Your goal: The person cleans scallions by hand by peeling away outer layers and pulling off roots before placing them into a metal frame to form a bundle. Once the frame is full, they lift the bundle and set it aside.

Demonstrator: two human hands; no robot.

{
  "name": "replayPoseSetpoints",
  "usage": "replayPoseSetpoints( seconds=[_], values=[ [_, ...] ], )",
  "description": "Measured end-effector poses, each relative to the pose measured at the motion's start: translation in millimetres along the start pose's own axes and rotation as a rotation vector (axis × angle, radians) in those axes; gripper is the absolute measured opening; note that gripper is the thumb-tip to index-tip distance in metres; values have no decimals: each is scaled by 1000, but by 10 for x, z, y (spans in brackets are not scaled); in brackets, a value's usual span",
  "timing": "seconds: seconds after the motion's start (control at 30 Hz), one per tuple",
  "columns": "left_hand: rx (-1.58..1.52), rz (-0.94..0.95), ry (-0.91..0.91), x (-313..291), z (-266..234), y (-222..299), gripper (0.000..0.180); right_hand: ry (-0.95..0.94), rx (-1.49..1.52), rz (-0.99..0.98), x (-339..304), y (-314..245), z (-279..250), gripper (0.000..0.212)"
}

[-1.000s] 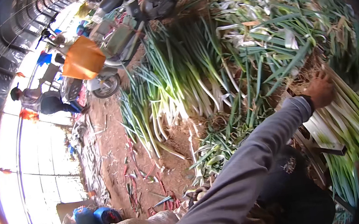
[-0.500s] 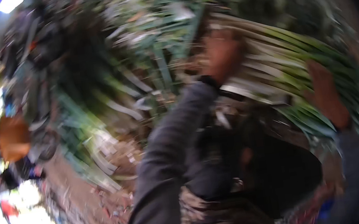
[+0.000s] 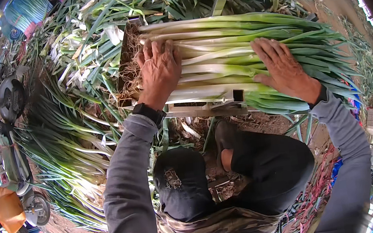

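Observation:
A wide layer of leeks (image 3: pixel 221 56) lies side by side in a metal frame (image 3: pixel 209 112) in front of me. Their white stalks and tangled roots (image 3: pixel 130 74) are at the left, the green leaves fanning out to the right. On the white ends beside the roots rests my left hand (image 3: pixel 159 69), flat with its fingers stretched. My right hand (image 3: pixel 285 66) lies over the stalks where white turns green, fingers extended and thumb apart. Neither hand is wrapped round a stalk. The frame's bottom is hidden beneath the leeks.
More leeks (image 3: pixel 76 154) lie on the ground at left. Cut leaves (image 3: pixel 88 49) are heaped beyond the frame. A parked motorbike (image 3: pixel 10 102) and an orange bag (image 3: pixel 8 210) are at far left. Red strings (image 3: pixel 307 195) lie by my right side, near my bent knees.
The blurred, tilted view has steadied and levelled. My right hand has moved from the near edge of the green leaves onto the top of the layer. My left hand remains near the root end.

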State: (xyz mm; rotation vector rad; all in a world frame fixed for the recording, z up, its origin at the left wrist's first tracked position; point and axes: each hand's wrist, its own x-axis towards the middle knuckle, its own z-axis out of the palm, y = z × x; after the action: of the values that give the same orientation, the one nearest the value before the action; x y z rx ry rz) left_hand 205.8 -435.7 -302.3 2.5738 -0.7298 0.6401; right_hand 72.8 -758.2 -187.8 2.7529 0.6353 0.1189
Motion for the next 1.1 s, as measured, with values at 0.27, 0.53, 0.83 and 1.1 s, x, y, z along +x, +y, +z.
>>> replayPoseSetpoints(
  seconds=[0.27, 0.53, 0.83, 1.1],
  values=[
    [71, -37, -101, -4, 83, -70, 47, 115, 91, -24, -10, 5, -91, 67],
    [-41, -61, -75, 25, 14, -52, 45, 182, 181, -76, 271, 170, -252, 35],
    [-536, -38, 333, 115, -510, -72, 24, 174, 42, -186, 170, 91, -536, 35],
    [-355, 79, 26, -372, -644, 31, 25, 91, 47, -121, 291, 169, -402, 33]
  ],
)
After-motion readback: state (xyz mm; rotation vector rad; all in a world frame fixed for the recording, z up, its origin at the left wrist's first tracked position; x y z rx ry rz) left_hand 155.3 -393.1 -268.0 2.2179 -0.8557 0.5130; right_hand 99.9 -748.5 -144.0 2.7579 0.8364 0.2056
